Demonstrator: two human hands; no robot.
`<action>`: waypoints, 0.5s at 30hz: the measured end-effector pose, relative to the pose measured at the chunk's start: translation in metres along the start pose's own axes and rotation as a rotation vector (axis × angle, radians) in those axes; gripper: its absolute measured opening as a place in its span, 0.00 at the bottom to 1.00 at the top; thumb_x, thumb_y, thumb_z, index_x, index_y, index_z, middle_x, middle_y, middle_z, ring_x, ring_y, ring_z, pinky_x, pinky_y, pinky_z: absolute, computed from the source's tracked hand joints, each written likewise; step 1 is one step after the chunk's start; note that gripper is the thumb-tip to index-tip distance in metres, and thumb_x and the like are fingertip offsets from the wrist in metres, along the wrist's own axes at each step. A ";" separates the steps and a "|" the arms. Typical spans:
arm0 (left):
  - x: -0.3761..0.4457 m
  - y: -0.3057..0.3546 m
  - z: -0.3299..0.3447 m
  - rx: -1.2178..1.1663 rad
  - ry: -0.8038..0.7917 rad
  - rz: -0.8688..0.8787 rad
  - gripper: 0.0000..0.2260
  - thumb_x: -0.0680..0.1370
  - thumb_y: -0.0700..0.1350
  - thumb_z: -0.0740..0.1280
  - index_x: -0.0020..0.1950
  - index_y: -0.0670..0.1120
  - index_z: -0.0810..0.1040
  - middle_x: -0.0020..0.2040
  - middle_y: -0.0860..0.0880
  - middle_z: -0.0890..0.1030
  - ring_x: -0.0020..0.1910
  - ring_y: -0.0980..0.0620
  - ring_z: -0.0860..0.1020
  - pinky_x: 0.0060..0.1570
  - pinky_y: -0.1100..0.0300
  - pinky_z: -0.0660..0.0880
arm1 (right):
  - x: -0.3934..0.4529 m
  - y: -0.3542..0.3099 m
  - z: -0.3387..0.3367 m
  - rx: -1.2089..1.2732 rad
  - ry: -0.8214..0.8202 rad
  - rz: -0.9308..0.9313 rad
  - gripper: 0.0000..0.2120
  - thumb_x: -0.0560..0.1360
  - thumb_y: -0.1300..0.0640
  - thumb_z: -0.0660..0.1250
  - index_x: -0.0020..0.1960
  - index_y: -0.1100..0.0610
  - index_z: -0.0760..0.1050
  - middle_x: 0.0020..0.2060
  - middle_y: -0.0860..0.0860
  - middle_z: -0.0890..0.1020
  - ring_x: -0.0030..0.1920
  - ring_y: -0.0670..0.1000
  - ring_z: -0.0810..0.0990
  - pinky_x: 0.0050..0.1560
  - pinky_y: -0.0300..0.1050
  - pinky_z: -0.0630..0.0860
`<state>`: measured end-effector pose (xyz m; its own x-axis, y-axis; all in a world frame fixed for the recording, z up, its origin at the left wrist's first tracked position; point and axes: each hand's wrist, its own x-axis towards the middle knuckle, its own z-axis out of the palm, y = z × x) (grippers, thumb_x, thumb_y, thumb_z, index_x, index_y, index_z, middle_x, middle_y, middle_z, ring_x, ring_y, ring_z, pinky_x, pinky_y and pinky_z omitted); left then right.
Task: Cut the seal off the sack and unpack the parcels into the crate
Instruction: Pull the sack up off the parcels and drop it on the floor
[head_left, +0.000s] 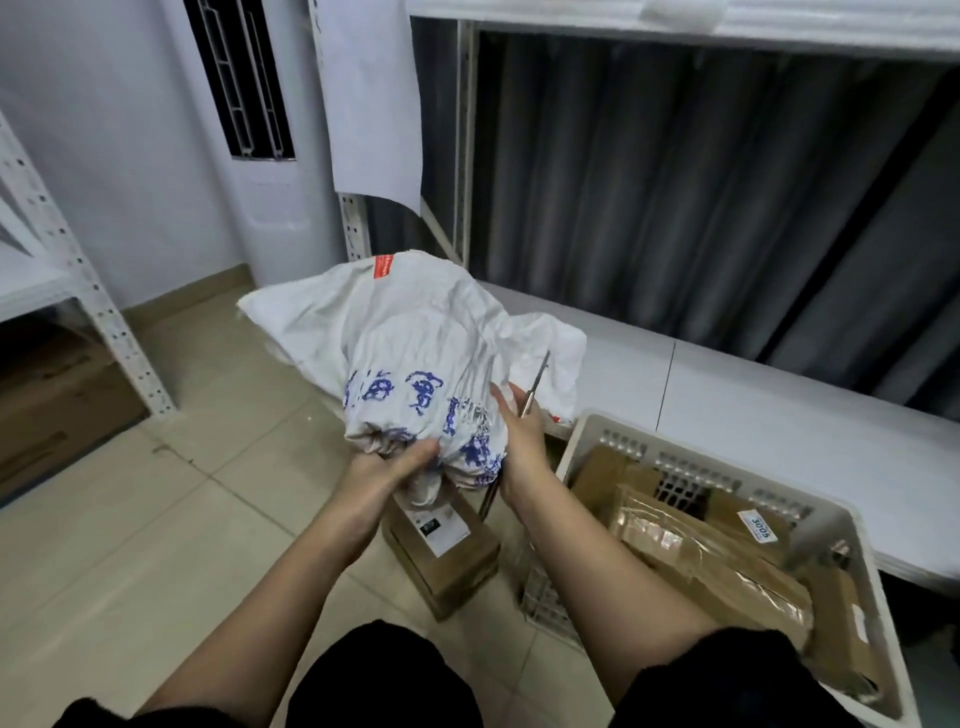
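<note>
A white woven sack (410, 338) with blue printed characters and a red label lies crumpled on the floor in the middle of the view. My left hand (400, 462) grips its bunched mouth from below. My right hand (519, 426) presses against the sack's right side and holds a pair of scissors (535, 384), blades pointing up and away. A cardboard parcel (441, 545) lies on the tiles under my hands. To the right stands a beige plastic crate (852, 525) holding several brown parcels (711, 561). No seal is visible.
A low white shelf board (753, 389) runs behind the crate, with a dark curtain above it. White metal racking (78, 260) with cardboard boxes stands at the left. A white floor-standing air conditioner (275, 197) is behind the sack. Tiled floor (130, 519) spreads to the left.
</note>
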<state>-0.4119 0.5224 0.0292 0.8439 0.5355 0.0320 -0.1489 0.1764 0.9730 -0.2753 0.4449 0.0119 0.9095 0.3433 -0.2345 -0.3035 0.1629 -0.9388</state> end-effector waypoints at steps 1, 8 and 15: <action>0.006 0.000 0.002 -0.038 0.051 0.032 0.29 0.55 0.57 0.78 0.54 0.51 0.78 0.49 0.60 0.84 0.51 0.60 0.81 0.54 0.65 0.76 | 0.000 0.005 0.006 -0.017 0.004 0.001 0.22 0.70 0.49 0.73 0.60 0.53 0.71 0.61 0.56 0.78 0.61 0.57 0.77 0.66 0.57 0.71; 0.073 -0.039 -0.074 -0.408 0.382 -0.093 0.06 0.73 0.42 0.64 0.49 0.44 0.74 0.41 0.42 0.75 0.29 0.49 0.79 0.29 0.59 0.78 | 0.031 0.039 0.024 -0.027 -0.201 0.116 0.16 0.75 0.61 0.68 0.62 0.57 0.73 0.34 0.45 0.78 0.31 0.38 0.77 0.29 0.29 0.72; 0.143 -0.098 -0.139 -0.448 0.545 -0.225 0.28 0.67 0.46 0.69 0.66 0.40 0.75 0.62 0.43 0.80 0.61 0.43 0.78 0.61 0.45 0.75 | 0.102 0.057 0.036 -0.068 -0.187 0.137 0.17 0.76 0.64 0.64 0.62 0.53 0.66 0.33 0.47 0.71 0.17 0.38 0.69 0.17 0.31 0.63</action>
<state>-0.3486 0.6963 -0.0938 0.5208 0.7603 -0.3883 -0.2972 0.5879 0.7524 -0.2099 0.5224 -0.0570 0.7907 0.5241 -0.3164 -0.3954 0.0425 -0.9175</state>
